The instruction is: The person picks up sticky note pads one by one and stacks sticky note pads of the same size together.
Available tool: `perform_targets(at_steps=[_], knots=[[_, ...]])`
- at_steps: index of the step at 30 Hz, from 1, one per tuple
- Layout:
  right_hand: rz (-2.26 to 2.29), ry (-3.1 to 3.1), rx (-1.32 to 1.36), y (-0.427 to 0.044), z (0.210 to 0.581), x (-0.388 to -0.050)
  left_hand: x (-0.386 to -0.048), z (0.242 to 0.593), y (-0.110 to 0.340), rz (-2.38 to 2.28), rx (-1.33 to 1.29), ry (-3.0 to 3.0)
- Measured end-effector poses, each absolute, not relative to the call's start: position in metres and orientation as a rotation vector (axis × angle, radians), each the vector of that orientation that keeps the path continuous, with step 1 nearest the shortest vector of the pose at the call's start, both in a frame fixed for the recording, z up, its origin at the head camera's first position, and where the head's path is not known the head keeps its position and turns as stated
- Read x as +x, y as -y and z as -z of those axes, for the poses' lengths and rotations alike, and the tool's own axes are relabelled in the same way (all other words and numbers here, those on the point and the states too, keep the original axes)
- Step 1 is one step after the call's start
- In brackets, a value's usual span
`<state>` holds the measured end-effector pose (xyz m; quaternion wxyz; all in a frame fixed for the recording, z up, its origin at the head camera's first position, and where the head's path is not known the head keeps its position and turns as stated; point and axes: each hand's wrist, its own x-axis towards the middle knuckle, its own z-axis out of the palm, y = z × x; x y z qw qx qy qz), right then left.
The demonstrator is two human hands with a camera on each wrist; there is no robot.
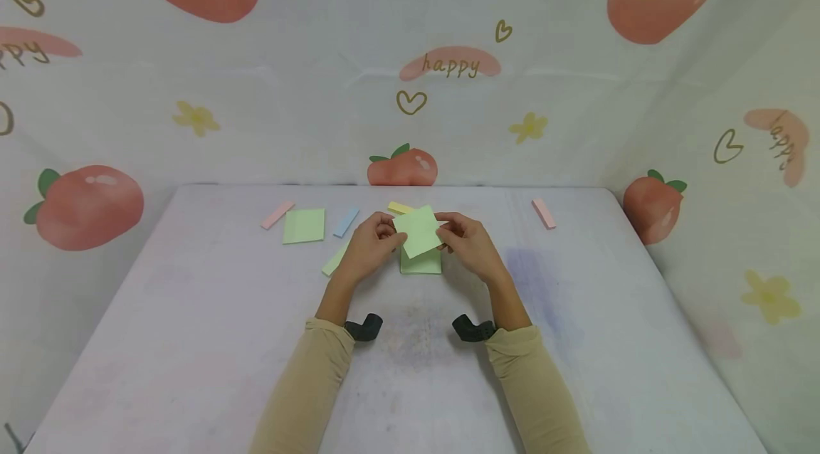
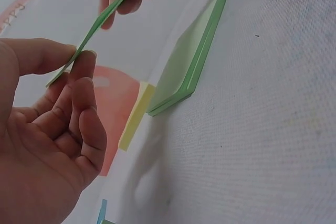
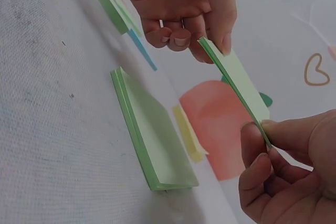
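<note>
A thin pad of light green sticky notes [image 1: 419,230] is held up between both hands, tilted. My left hand [image 1: 370,246] pinches its left edge between thumb and fingers. On the opposite edge, my right hand [image 1: 470,244] pinches it the same way, as the right wrist view also shows. Below it, apart from the held notes, a thicker green sticky note pad [image 3: 157,135] lies on the table. A narrow yellow strip pad [image 2: 137,116] lies just behind that pad.
Left of the hands lie another green square pad [image 1: 304,226], a pink strip pad [image 1: 277,215], a blue strip pad [image 1: 346,222] and a green strip pad [image 1: 334,260]. Another pink strip [image 1: 544,213] lies at the back right. A printed cloth backdrop [image 1: 320,84] stands behind the table.
</note>
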<state>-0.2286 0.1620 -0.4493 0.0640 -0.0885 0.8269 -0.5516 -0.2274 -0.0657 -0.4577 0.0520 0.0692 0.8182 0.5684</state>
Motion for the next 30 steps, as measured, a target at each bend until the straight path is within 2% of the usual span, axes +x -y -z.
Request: perform_targets(at_steps=[6,16,30], knots=[[1.685,-2.463,-0.284,-0.164,0.449,-0.229,-0.228,0.458,0.066,-1.757,0.215,-2.515],[1.59,-2.385,-0.478,-0.171,0.444,-0.227,-0.229,0.461,0.067,-1.82,0.188,-2.529],[1.66,-2.436,-0.435,-0.173,0.446,-0.228,-0.228,0.456,0.074,-1.638,0.314,-2.437]])
